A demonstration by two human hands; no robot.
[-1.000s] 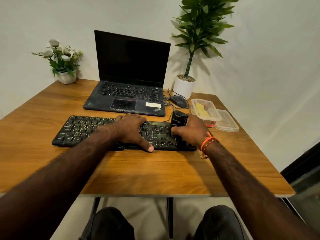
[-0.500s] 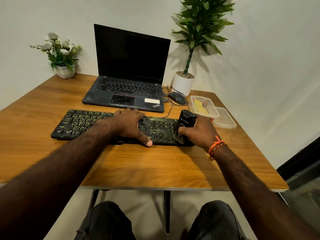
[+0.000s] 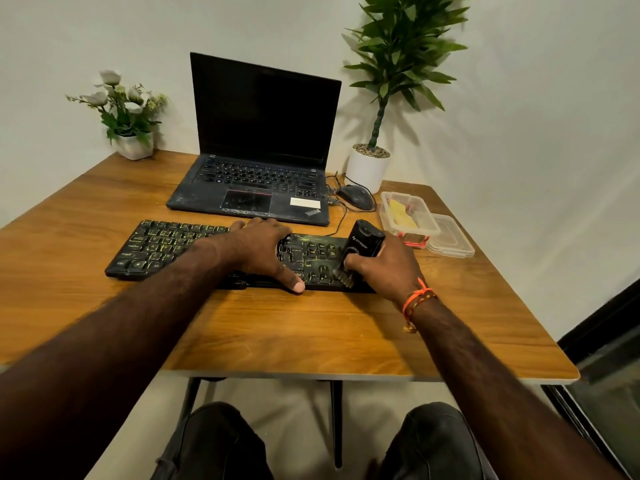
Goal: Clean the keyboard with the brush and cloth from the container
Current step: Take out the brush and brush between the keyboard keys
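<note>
A black keyboard with yellowish grime lies across the middle of the wooden table. My left hand rests flat on its middle keys, thumb at the front edge. My right hand grips a black brush with its bristles down on the keyboard's right end. A clear plastic container at the right holds a yellow cloth.
An open black laptop stands behind the keyboard, with a dark mouse and cable beside it. The container's lid lies to its right. A white-potted green plant and a small flower pot sit at the back.
My right hand has dragged the brush a little toward the keyboard's front edge on the right end. My left hand stays on the keys. The camera has shifted slightly.
</note>
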